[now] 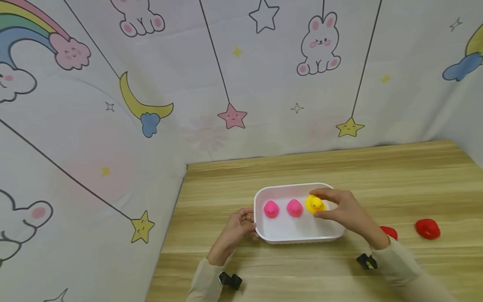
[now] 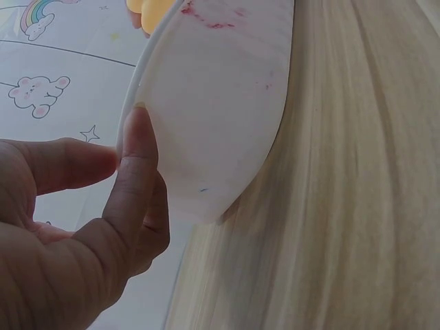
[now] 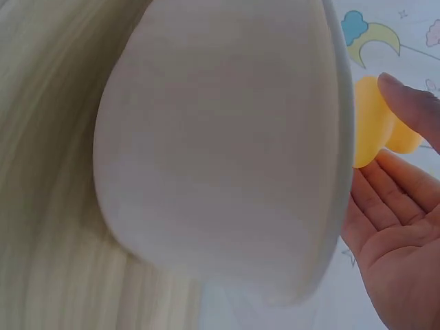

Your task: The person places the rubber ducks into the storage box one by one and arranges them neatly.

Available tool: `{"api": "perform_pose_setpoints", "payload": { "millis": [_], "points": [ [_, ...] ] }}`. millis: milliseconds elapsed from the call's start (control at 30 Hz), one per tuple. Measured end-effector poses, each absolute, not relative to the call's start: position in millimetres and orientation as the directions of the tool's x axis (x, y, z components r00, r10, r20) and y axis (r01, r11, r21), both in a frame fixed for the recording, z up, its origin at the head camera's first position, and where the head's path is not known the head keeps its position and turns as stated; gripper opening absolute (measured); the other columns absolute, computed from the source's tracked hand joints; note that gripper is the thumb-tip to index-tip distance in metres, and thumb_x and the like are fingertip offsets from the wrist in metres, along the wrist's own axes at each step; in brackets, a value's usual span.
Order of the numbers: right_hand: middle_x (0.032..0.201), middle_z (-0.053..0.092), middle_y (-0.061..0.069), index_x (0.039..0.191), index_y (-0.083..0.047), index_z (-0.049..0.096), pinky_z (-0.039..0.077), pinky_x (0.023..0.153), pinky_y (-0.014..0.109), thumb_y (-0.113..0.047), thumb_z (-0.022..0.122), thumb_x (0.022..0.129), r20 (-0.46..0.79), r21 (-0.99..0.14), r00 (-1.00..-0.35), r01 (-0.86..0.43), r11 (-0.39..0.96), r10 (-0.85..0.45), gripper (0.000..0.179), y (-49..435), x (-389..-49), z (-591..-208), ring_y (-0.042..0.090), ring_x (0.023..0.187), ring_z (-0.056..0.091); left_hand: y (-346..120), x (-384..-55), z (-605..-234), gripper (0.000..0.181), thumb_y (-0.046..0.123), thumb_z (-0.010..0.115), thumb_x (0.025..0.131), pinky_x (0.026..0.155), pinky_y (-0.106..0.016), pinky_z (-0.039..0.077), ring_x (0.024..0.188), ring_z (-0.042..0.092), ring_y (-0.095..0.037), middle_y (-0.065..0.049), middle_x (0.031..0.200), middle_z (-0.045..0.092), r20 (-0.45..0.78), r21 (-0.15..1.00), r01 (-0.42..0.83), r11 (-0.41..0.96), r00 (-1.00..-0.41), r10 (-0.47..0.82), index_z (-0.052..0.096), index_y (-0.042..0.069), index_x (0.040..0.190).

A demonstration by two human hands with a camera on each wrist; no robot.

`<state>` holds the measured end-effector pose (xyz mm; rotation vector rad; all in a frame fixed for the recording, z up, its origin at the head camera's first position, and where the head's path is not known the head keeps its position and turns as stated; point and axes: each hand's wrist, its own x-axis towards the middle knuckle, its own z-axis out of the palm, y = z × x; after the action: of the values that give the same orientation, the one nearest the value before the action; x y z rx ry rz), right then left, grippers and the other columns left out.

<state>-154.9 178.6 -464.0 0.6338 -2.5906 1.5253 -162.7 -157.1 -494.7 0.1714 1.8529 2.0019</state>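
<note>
A white plastic basin (image 1: 302,235) stands on the wooden table. My left hand (image 1: 238,228) holds its left end, with thumb and finger at the rim in the left wrist view. Two pink rubber ducks (image 1: 271,209) sit side by side in the left and middle of the basin. Over its right part, my right hand (image 1: 341,207) pinches a yellow rubber duck (image 1: 315,204) between thumb and fingers. The right wrist view shows this duck (image 3: 372,124) above rim level, partly hidden by the basin wall.
To the right on the table (image 1: 396,176) lies a rounded red toy (image 1: 428,229). Another red toy (image 1: 389,232) is partly hidden by the right forearm. A cartoon-printed cloth (image 1: 271,84) hangs behind the table and along its left side.
</note>
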Motion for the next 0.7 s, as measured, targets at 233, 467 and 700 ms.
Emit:
{"api": "perform_pose_setpoints", "payload": {
  "millis": [233,467,700],
  "points": [
    [0.123,0.069,0.010,0.124,-0.001,0.069,0.053,0.096,0.059,-0.002,0.085,0.077,0.270,-0.815,-0.899,-0.404,0.416,-0.344,0.049,155.7,-152.9,-469.1,0.032,0.109,0.065,-153.9,-161.7,-496.4,0.048,-0.015,0.052,0.088,0.065,-0.024,0.060,0.069,0.060,-0.011,-0.016,0.098,0.054,-0.191,0.975,-0.219,-0.035,-0.909,0.371,0.037,-0.022,0.133],
    [0.111,0.073,0.005,0.118,-0.001,0.071,0.059,0.089,0.049,-0.003,0.087,0.075,0.274,-0.792,-0.866,-0.450,0.412,-0.419,0.046,126.5,-157.7,-475.7,0.022,0.096,0.069,-155.4,-163.8,-493.9,0.049,-0.013,0.053,0.088,0.066,-0.024,0.060,0.070,0.060,-0.011,-0.016,0.098,0.054,-0.180,0.979,-0.204,-0.027,-0.911,0.371,0.037,-0.022,0.134],
    [0.111,0.073,0.004,0.114,-0.003,0.073,0.057,0.092,0.044,-0.002,0.086,0.074,0.208,-0.791,-0.859,-0.428,0.436,-0.467,0.042,101.3,-162.8,-476.7,0.021,0.097,0.066,-156.7,-163.9,-493.8,0.050,-0.013,0.054,0.088,0.066,-0.025,0.061,0.070,0.060,-0.012,-0.016,0.098,0.055,-0.193,0.976,-0.216,-0.020,-0.909,0.369,0.037,-0.022,0.135]
  ]
}}
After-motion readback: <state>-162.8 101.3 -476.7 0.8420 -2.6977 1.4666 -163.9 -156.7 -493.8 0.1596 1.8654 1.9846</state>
